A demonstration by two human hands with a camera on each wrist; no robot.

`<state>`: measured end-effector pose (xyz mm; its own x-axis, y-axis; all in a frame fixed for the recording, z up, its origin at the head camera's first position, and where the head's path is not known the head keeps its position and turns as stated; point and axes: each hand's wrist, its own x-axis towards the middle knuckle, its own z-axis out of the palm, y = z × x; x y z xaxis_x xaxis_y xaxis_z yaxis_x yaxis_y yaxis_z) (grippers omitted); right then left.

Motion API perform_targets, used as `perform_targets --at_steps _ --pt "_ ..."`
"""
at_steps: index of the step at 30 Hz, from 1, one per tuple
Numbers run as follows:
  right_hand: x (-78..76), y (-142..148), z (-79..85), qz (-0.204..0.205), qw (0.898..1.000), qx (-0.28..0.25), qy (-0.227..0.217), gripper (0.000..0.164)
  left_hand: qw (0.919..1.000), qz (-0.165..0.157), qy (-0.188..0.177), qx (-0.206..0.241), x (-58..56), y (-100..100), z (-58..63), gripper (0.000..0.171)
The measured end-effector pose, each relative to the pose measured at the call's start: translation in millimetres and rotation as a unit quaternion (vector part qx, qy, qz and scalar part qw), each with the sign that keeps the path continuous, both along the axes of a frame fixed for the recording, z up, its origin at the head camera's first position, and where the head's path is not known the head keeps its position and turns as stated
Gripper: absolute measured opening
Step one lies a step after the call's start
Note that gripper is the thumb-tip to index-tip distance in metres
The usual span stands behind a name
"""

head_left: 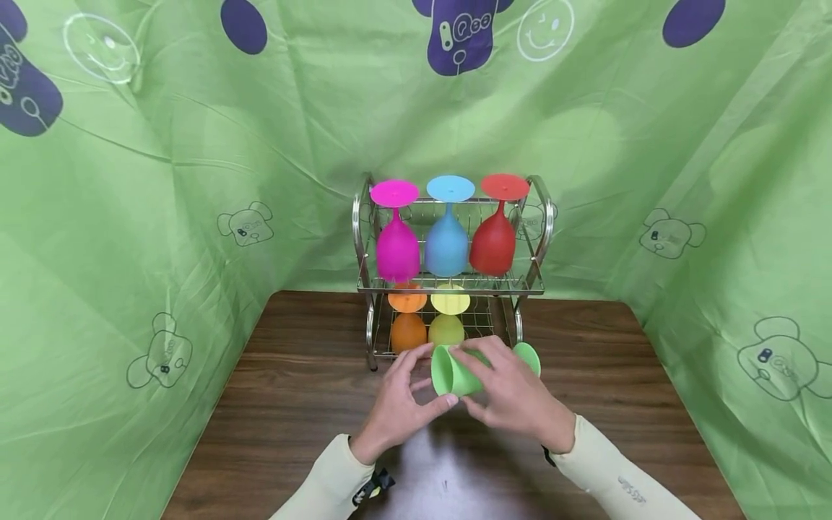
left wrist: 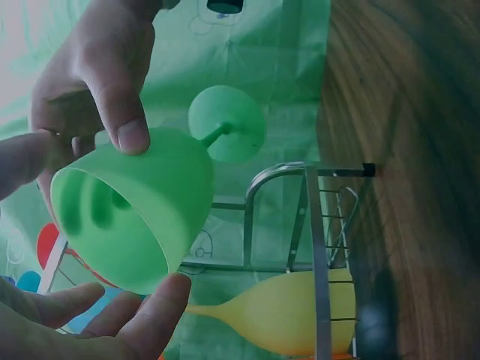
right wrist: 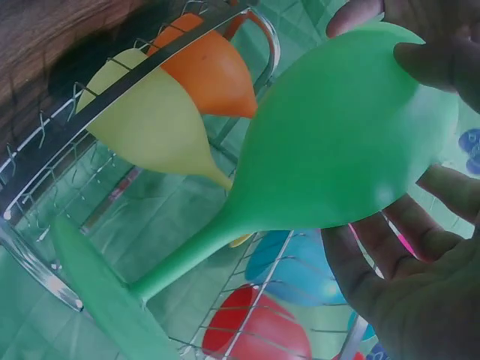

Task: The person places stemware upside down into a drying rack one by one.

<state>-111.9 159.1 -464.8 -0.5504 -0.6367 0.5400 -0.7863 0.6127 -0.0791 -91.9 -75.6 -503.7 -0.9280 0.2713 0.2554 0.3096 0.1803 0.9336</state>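
A light green wine goblet lies sideways between my two hands, above the table in front of the rack. Its open mouth faces left and its round foot points right. My right hand grips the bowl, fingers over the top and thumb below. At the rim, my left hand holds the goblet between thumb and fingertips. The left wrist view shows the left fingers touching the rim's lower edge. In the right wrist view the stem and foot stick out free of both hands.
Behind the hands stands a two-tier metal rack. Upside down on its upper tier are pink, blue and red goblets. Orange and yellow ones stand below. Green cloth surrounds the wooden table.
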Motion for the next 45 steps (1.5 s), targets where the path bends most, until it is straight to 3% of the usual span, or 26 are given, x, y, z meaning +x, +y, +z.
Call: perform_targets --at_steps 7,16,25,32,35,41,43,45 --pt "7.6 -9 -2.9 0.013 0.999 0.041 0.025 0.085 0.9995 0.009 -0.027 -0.014 2.7 -1 -4.7 0.080" --pt "11.7 -8 -1.3 0.014 0.999 0.035 0.032 0.086 0.9996 0.011 -0.024 0.006 2.2 0 -4.8 0.076" --pt "10.7 2 4.4 0.033 0.999 -0.032 0.000 0.079 0.9988 0.016 -0.027 0.039 1.0 -1 -6.3 0.074" --pt "15.4 12 1.3 0.010 0.993 -0.114 -0.043 0.067 0.9968 0.019 -0.019 0.075 1.8 -3 -8.1 0.072" --pt "19.1 14 -1.8 0.000 0.980 -0.186 -0.070 0.062 0.9953 0.015 -0.023 0.093 3.3 -3 -9.3 0.070" --pt "28.0 12 -10.5 -0.026 0.943 -0.316 -0.101 0.056 0.9898 0.013 -0.020 0.141 5.5 0 -10.5 0.072" --pt "30.5 10 -15.1 -0.025 0.923 -0.366 -0.118 0.052 0.9864 0.011 -0.016 0.163 6.2 2 -10.4 0.072" --pt "32.8 6 -19.6 -0.020 0.893 -0.425 -0.144 0.046 0.9827 0.006 -0.014 0.185 7.0 3 -10.1 0.072"
